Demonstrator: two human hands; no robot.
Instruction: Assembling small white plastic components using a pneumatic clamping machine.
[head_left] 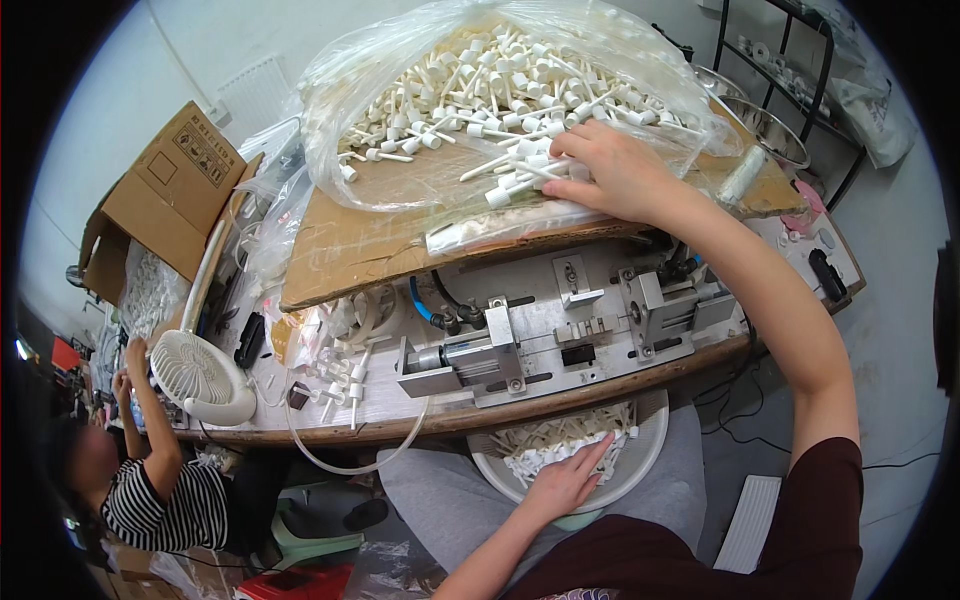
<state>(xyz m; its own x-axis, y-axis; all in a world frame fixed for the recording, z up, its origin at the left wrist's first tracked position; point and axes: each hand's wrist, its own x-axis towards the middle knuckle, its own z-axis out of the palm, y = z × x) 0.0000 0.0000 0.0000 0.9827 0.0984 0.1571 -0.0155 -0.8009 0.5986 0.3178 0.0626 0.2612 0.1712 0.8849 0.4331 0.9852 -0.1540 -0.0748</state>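
A big heap of white capped plastic stems (500,85) lies in an open clear plastic bag (335,120) on a raised cardboard sheet (330,255). At the heap's near edge, my right hand (625,175) has its thumb and curled fingers around a few of the stems, whose ends stick out to the left. A round white basket (655,440) rests on my lap with many similar white pieces (540,440) in it. My left hand (565,485) lies over those pieces with its fingers stretched out.
Under the cardboard, a metal clamping fixture (560,340) is mounted on the bench, with a clear hose (380,462) looping off the edge. Left of it stand a white fan (200,378) and loose white fittings (340,385). A co-worker in a striped shirt (175,510) sits at left.
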